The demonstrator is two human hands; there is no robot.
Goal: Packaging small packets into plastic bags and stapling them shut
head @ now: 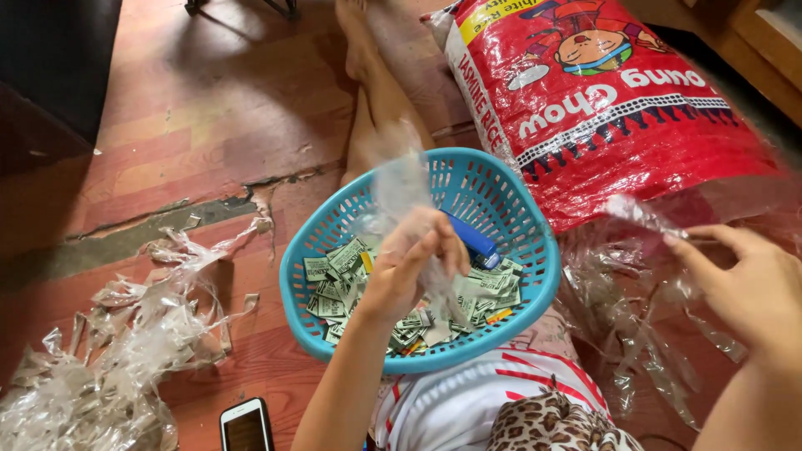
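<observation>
- The right hand (739, 280) is cut off at the frame's right edge — its wrist runs out of view.
- The clear plastic wrapper (401, 188) above the left hand (413, 263) is blurred.
- The blue object (472, 238) in the basket (326, 242) is half hidden behind that hand — its kind cannot be told.
- The phone (246, 426) is cut by the bottom edge.

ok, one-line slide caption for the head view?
Left hand lifts clear plastic wrapper over round turquoise plastic basket of small paper packets; right hand pinches another wrapper.
</observation>
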